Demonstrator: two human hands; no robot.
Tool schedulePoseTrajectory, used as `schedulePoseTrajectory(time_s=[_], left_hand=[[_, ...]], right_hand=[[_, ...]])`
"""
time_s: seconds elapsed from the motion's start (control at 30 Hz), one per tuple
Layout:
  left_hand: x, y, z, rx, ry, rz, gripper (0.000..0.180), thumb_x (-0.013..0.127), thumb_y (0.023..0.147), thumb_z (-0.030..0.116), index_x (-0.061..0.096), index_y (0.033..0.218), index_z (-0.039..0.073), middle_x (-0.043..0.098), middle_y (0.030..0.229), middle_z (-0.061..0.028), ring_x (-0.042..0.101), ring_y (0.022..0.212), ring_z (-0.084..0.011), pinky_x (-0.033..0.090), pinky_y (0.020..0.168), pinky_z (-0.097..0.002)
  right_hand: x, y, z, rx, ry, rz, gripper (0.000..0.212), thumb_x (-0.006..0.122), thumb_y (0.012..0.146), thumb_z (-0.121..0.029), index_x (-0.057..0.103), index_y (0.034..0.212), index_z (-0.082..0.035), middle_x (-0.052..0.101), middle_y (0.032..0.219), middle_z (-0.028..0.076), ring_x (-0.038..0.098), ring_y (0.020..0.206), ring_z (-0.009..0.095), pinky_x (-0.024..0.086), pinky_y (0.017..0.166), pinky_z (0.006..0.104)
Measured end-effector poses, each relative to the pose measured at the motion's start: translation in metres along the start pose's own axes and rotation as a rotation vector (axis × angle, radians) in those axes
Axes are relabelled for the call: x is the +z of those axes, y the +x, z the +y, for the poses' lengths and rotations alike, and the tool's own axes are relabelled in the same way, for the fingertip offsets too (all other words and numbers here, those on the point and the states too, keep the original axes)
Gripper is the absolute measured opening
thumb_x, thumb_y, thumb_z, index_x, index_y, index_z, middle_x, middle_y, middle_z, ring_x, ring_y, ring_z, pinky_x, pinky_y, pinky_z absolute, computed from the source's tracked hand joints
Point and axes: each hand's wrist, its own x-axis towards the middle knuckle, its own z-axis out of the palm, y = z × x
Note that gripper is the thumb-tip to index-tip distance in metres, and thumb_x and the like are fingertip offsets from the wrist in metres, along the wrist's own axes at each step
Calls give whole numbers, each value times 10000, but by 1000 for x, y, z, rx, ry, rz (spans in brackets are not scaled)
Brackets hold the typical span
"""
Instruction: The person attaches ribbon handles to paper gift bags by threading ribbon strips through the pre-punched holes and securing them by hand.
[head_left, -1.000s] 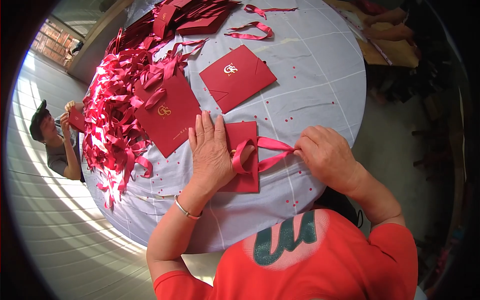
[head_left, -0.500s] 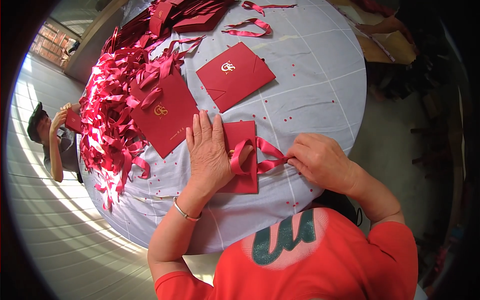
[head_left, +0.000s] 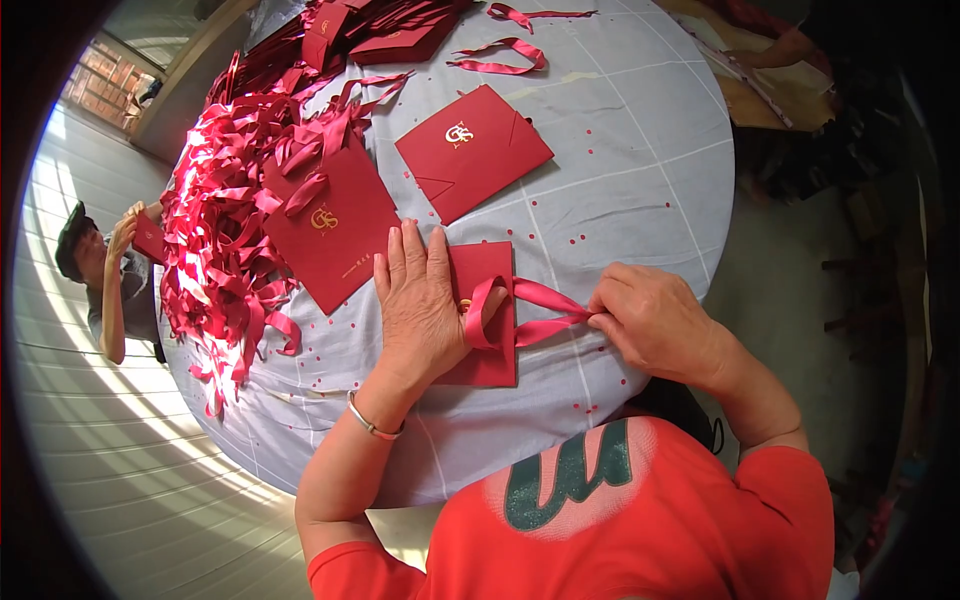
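Atop grey tablecloth | right grip: pinching pink ribbon | left grip: flat (unclenched) on red bag

Round cloth-covered table, sunlit lined floor at left, brickwork at upper left, dimmer right side

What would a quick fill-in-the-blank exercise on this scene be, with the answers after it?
1. The flat hand resting on the red packet is the person's ____ one.
2. The other hand pinches a pink ____ attached to that packet.
3. The small dots scattered on the tablecloth are ____ in colour.

Missing words: left; ribbon; red.
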Motion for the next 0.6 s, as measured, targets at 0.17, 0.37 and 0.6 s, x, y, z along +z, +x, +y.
schedulePoseTrajectory(time_s=[0.17,0.37,0.6], left_hand=[[1,-1,-9,24,-30,3,930,605,841,584,330,1459,-54,226,1532,-346,156,1462,-471,83,1180,-559],[-9,2,-16,83,-128,-141,903,594,771,354,249,1485,-77,146,1558,-351,63,1479,-479,13,1186,-560],[-9,1,-16,71,-168,-127,913,599,750,323,239,1487,-79,130,1560,-355,42,1484,-473,-4,1189,-552]], right_hand=[[-11,-4,5,-16,-37,-72,125,712,787,-77,601,819,-31,584,806,125,606,767,328,491,682,411],[-18,-16,13,28,-19,-71,119,708,795,-84,607,814,-24,596,803,129,612,772,335,491,680,415],[-20,-17,12,70,36,-56,123,700,812,-81,598,815,-12,602,800,139,606,740,331,488,657,403]])
